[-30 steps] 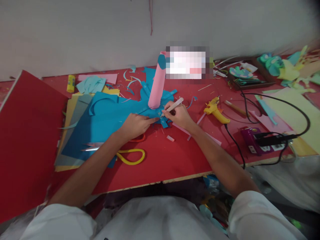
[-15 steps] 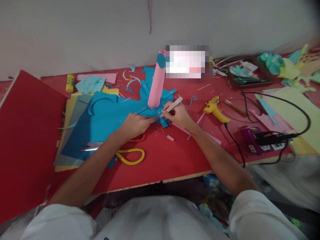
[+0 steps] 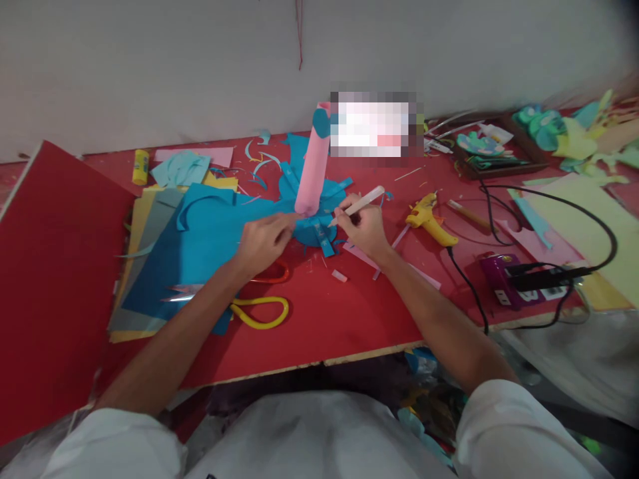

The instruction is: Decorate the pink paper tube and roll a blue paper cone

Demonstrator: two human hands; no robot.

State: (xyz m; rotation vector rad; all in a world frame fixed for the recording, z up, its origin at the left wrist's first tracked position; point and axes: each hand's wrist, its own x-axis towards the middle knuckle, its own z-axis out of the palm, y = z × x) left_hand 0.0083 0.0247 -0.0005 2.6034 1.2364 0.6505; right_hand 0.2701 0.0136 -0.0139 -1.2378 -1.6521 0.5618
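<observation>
A pink paper tube (image 3: 313, 166) with a blue patch near its top stands, leaning slightly, on a round blue paper piece (image 3: 309, 234) that has strips across it. Fingers curled together, my left hand (image 3: 266, 243) is at the left side of the tube's foot, over blue paper. Whether anything is pinched between its fingertips is hidden. My right hand (image 3: 363, 229) grips a white pen (image 3: 367, 199), tip pointing down at the right edge of the round piece. Large scissors with a yellow handle loop (image 3: 262, 313) lie under my left forearm.
Blue sheets (image 3: 210, 226) are stacked at left beside a red board (image 3: 54, 286). A yellow glue gun (image 3: 432, 219) with a cord, a purple box (image 3: 502, 279) and a dark tray (image 3: 499, 166) occupy the right. A glue stick (image 3: 140, 166) stands at the back left. Paper scraps lie around.
My left hand has drawn back to the left, its outstretched finger off the blue strip and now curled in. My right hand has moved slightly right with the pen, away from the strip.
</observation>
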